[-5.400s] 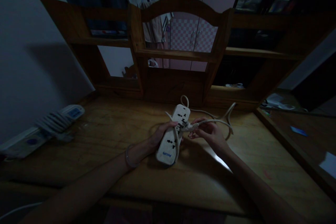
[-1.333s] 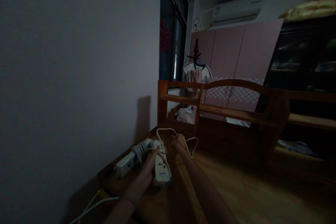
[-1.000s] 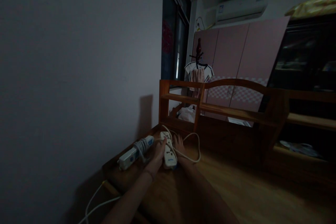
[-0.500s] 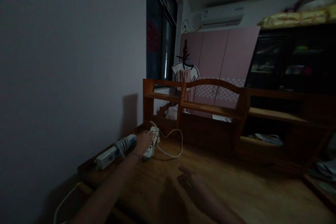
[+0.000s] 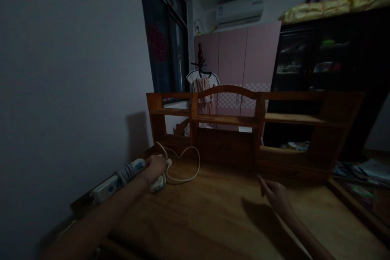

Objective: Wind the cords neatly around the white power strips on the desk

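Note:
My left hand [image 5: 156, 165] is closed over a white power strip [image 5: 158, 185] at the left of the wooden desk. It covers most of the strip, and its fingertips are hidden. The strip's white cord [image 5: 198, 162] loops out to the right over the desk. Just left of that hand lies a second, longer power strip [image 5: 105, 189] with a grey cord [image 5: 124, 174] wound around it. My right hand [image 5: 276, 197] hovers over the right half of the desk, holding nothing, one finger stretched out and the others loosely bent.
A wooden shelf unit [image 5: 225, 120] runs along the back of the desk [image 5: 210, 211]. The wall [image 5: 76, 69] borders the left side. Papers [image 5: 370, 170] lie beyond the right edge. Clothes [image 5: 203, 79] hang behind the shelf, before a pink wardrobe [image 5: 231, 57].
My view has turned to the right. My right hand has moved right, away from the left hand. My left hand stays at the power strip and now covers more of it.

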A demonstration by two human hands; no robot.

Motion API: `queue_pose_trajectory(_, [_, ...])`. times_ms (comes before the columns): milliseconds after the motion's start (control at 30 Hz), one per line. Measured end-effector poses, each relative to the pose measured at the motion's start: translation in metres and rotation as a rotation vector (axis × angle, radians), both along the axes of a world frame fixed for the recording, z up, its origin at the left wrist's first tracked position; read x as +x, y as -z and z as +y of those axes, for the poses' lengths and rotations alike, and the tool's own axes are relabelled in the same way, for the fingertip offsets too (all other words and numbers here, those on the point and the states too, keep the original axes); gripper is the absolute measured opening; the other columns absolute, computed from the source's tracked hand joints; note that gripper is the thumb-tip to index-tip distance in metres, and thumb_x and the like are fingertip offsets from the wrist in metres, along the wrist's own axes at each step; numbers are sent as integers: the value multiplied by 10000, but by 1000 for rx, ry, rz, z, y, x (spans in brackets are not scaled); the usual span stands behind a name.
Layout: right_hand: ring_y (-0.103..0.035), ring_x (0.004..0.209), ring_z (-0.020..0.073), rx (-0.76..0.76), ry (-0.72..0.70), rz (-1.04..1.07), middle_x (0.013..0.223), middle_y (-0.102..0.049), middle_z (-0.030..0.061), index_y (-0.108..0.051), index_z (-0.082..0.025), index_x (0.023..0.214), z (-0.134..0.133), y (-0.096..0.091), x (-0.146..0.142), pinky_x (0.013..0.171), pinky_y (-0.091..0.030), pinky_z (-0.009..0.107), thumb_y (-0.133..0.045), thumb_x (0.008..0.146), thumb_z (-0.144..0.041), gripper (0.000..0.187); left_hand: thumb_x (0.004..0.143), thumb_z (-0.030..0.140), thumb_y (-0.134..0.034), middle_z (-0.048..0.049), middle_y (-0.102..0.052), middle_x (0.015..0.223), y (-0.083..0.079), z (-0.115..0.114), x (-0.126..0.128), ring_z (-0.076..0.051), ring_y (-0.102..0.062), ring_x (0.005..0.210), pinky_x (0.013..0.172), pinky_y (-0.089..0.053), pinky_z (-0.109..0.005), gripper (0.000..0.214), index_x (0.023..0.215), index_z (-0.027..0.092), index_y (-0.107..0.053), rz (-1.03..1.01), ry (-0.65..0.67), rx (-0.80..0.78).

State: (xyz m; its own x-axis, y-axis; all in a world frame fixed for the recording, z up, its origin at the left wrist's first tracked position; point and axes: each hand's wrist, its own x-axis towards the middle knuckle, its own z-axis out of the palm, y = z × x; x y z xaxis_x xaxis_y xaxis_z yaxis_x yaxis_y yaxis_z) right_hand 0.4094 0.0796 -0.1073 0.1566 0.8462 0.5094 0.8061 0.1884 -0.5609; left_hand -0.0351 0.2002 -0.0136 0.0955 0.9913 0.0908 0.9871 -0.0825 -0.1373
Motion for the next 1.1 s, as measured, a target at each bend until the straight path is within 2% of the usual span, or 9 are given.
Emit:
queue_pose_trajectory(100, [-401, 397, 113, -34, 60, -45, 409, -412, -2, -443, -175, 436, -2, 10, -1, 466, -264, 249, -348, 912, -539, 607, 907, 330, -537, -96, -615, 1057, 1, -8, 45, -200, -610, 932, 805, -508, -389, 284, 1092, 120, -583, -4, 74, 100])
queue_pose_trajectory(167, [-414, 421, 120, -25, 74, -67, 437, -442, 7, -475, -172, 457, -6, 13, -4, 476, -268, 255, -373, 908, -514, 575, 953, 287, -415, -154, -625, 992, 9, -15, 83, -239, -628, 927, 785, -484, -365, 276, 995, 103, -617, -31, 170, 177])
queue_pose_trajectory(267, [-538, 573, 169, 20, 54, 20, 609, -590, 50, -579, -170, 599, -13, 13, -9, 558, -375, 258, -413, 898, -456, 446, 987, 301, -281, -110, -591, 1125, 34, -29, 135, -191, -604, 991, 799, -454, -288, 323, 1114, 192, -557, -104, 340, 274])
queue_pose_trajectory(333, [-594, 735, 196, 99, 0, 121, 809, -645, 76, -624, -176, 828, -15, 11, -12, 659, -445, 276, -471, 867, -414, 286, 982, 261, -291, -85, -596, 1114, 55, -36, 154, -173, -598, 984, 774, -442, -257, 288, 1110, 213, -545, -149, 437, 302])
queue_pose_trajectory(433, [-619, 783, 179, 129, -64, 293, 994, -643, 93, -540, -192, 1150, -14, 9, -14, 660, -482, 269, -474, 868, -381, 346, 964, 223, -336, -59, -621, 969, 89, -32, 159, -181, -596, 901, 744, -423, -268, 232, 979, 206, -567, -275, 639, 390])
queue_pose_trajectory(567, [-546, 528, 135, -26, -59, 248, 646, -612, 24, -617, -168, 779, -11, 12, -15, 508, -387, 226, -445, 903, -453, 355, 938, 339, -422, -19, -592, 775, 114, -17, 151, -158, -564, 717, 655, -395, -255, 239, 790, 191, -536, -532, 619, 331])
queue_pose_trajectory(667, [-428, 441, 107, -120, -21, 150, 459, -426, -21, -483, -173, 501, -10, 16, -15, 464, -285, 227, -393, 917, -516, 546, 925, 410, -424, 10, -526, 663, 116, -13, 150, -131, -498, 610, 603, -366, -241, 331, 684, 191, -480, -719, 572, 233])
queue_pose_trajectory(767, [-311, 415, 86, -185, 5, 100, 443, -276, -40, -353, -188, 441, -12, 17, -14, 452, -212, 242, -329, 929, -539, 602, 931, 366, -395, 10, -527, 696, 112, -18, 153, -129, -499, 639, 624, -369, -239, 280, 727, 194, -480, -855, 593, 181])
queue_pose_trajectory(1100, [-395, 474, 124, -229, 21, 82, 482, -378, -14, -400, -196, 500, -19, 15, -12, 475, -247, 256, -283, 940, -536, 568, 856, 213, -456, 17, -572, 787, 107, -34, 150, -118, -531, 668, 637, -394, -230, 31, 877, 215, -478, -971, 579, 32])
